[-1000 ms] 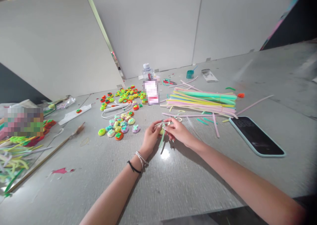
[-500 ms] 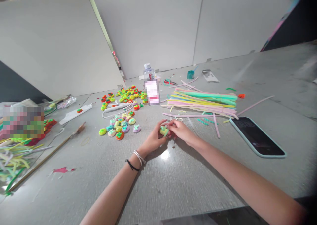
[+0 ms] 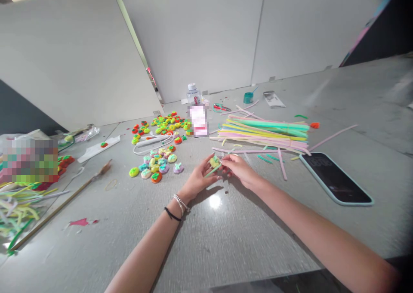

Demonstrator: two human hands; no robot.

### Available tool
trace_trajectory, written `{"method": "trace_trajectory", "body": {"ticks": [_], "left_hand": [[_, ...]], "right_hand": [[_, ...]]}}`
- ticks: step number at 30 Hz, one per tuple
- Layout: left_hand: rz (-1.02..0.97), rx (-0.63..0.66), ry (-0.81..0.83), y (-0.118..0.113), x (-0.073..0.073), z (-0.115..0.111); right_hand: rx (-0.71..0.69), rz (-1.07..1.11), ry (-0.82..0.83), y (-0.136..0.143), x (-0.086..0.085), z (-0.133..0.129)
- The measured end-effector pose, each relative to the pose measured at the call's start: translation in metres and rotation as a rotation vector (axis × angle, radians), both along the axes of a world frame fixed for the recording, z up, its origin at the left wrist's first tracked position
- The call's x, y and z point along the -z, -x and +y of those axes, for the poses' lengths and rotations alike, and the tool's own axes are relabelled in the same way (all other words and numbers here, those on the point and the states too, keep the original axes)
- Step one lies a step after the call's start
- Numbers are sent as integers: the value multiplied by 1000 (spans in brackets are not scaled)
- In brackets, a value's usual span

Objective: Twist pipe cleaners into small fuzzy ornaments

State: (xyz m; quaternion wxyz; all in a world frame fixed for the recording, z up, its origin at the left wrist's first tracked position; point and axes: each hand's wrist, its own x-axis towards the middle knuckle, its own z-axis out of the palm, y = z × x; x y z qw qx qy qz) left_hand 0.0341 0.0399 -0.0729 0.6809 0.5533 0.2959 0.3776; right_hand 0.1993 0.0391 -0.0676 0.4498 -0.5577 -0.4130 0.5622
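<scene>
Between the fingertips of my left hand (image 3: 196,180) is a small yellow pipe-cleaner flower (image 3: 213,160) with some green on it. My right hand (image 3: 241,171) is closed in a pinch just to its right, on the end of a light green pipe cleaner (image 3: 213,171). That strip runs down and leftward across the front of the flower toward my left fingers. How the strip joins the flower is too small to make out. Both hands are held close together over the grey table (image 3: 206,241).
Finished pastel flowers (image 3: 155,159) lie left of my hands, with orange and yellow ones (image 3: 167,123) behind. A white corded tool (image 3: 153,141) lies among them. At right are a pipe-cleaner bundle (image 3: 264,131) and a phone (image 3: 337,179). A bottle (image 3: 193,95) stands behind; a brush (image 3: 61,207) lies left.
The green strip, earlier curled close against the flower, now stretches out straight in front of it. My left fingers have opened slightly around the flower, and my right hand has shifted a little right.
</scene>
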Motion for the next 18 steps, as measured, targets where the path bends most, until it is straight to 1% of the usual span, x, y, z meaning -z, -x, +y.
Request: {"method": "trace_trajectory", "body": {"ticks": [4, 7, 11, 14, 16, 18], "left_hand": [[34, 59, 18, 1, -6, -6], [16, 36, 16, 0, -8, -7], [-7, 22, -10, 2, -10, -7], [-82, 31, -8, 2, -12, -6], [-97, 7, -14, 1, -12, -5], [-45, -63, -63, -3, -10, -5]], "right_hand": [[27, 170, 59, -3, -3, 0], [14, 253, 64, -3, -5, 0], [-20, 254, 83, -4, -6, 1], [-34, 264, 90, -5, -7, 1], [-28, 317, 110, -4, -8, 0], [-24, 371, 115, -2, -8, -3]]}}
